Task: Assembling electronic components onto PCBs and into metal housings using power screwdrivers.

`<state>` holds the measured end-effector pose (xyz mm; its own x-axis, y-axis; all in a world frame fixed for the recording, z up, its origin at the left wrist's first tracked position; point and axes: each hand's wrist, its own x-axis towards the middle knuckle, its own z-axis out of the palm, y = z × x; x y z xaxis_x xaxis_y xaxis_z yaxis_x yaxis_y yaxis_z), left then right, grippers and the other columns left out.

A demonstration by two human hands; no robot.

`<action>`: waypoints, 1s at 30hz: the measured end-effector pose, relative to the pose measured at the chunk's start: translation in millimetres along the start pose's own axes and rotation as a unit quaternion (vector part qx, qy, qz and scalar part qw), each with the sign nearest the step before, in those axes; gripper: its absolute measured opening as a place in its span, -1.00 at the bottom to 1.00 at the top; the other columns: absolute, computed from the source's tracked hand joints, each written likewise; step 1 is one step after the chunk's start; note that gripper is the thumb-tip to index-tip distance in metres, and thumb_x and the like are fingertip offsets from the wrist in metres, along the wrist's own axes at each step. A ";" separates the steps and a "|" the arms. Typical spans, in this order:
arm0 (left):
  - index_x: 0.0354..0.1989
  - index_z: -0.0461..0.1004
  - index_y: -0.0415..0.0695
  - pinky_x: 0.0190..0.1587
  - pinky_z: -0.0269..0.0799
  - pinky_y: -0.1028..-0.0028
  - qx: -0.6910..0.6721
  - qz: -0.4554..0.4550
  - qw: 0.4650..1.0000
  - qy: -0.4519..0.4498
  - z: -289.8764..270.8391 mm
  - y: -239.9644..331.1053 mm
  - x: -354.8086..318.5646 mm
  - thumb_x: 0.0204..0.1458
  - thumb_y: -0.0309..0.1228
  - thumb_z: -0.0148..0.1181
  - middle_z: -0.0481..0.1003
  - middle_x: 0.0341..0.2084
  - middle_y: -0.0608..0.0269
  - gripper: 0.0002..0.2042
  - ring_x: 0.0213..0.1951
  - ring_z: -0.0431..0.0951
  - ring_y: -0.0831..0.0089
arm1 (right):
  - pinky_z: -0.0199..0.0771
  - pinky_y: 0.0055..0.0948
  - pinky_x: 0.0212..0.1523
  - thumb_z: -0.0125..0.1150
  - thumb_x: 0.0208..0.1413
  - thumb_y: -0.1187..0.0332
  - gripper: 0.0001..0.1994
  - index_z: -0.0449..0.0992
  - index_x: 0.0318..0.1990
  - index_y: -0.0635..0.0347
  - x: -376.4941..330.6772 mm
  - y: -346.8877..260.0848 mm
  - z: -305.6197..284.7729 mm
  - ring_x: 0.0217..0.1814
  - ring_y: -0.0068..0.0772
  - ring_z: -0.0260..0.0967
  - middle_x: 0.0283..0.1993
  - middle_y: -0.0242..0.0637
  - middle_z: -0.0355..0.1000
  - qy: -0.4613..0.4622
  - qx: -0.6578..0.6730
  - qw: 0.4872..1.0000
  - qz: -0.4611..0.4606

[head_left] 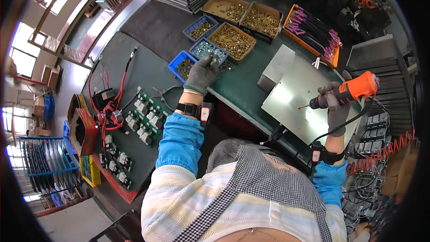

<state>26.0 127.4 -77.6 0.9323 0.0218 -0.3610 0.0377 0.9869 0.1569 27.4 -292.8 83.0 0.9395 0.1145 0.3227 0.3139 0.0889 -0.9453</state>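
My right hand point(336, 114), in a grey glove, is wrapped round an orange and black power screwdriver point(354, 89). The tool lies nearly level, and its bit points left at a small brass-coloured screw on a shiny metal box point(291, 101); whether the tip touches it I cannot tell. My left hand point(202, 72), gloved as well, is over the front of a blue bin of silver hardware point(207, 50). Its fingers are curled together, and anything between them is hidden. Beside that hand stands another blue bin point(172, 67) with small brass-toned parts.
Cartons of brass-coloured fasteners point(233, 40) stand behind the bins, with an orange tray of black cables point(309, 36) to their right. Circuit boards point(148, 116), pliers point(165, 96) and red cables point(121, 85) lie on the left. A red coiled hose point(380, 152) hangs at right.
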 end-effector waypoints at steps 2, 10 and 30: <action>0.00 0.36 -0.26 -0.29 0.56 0.54 -0.012 0.002 1.000 -0.004 -4.9 -7.8 -6.0 0.22 -0.53 0.01 0.46 -0.18 0.02 -0.80 -0.24 0.51 0.30 | 0.57 -0.22 -0.12 0.13 -0.04 0.62 -0.27 0.00 0.35 0.24 2.4 -0.7 2.3 -0.29 -0.38 0.46 -0.31 -0.28 0.43 -0.009 -0.008 1.000 -0.005; 0.09 0.35 -0.27 -0.16 0.47 0.64 0.619 0.225 0.744 -0.114 -40.1 -71.5 -49.7 0.24 -0.46 0.04 0.47 -0.12 0.11 -0.72 -0.20 0.53 0.43 | 0.57 -0.28 -0.16 0.17 0.00 0.55 -0.27 0.02 0.36 0.25 8.1 -0.8 -5.9 -0.24 -0.35 0.50 -0.27 -0.29 0.43 -0.047 -0.074 0.995 0.041; 0.06 0.39 -0.21 -0.08 0.51 0.38 0.515 0.094 0.828 -0.201 -48.7 -283.3 -7.7 0.17 -0.44 0.15 0.48 -0.06 0.18 -0.70 -0.09 0.50 0.43 | 0.59 -0.37 -0.20 0.29 -0.19 0.66 -0.13 -0.06 0.32 0.31 1.2 -20.7 4.3 -0.26 -0.40 0.51 -0.33 -0.30 0.48 -0.129 -0.167 0.977 0.008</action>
<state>-9.4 -144.6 -164.0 0.9932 -0.0989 0.0614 -0.0283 0.3071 0.9512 21.5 -290.3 103.2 0.8922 0.3628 0.2689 0.3675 -0.2373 -0.8992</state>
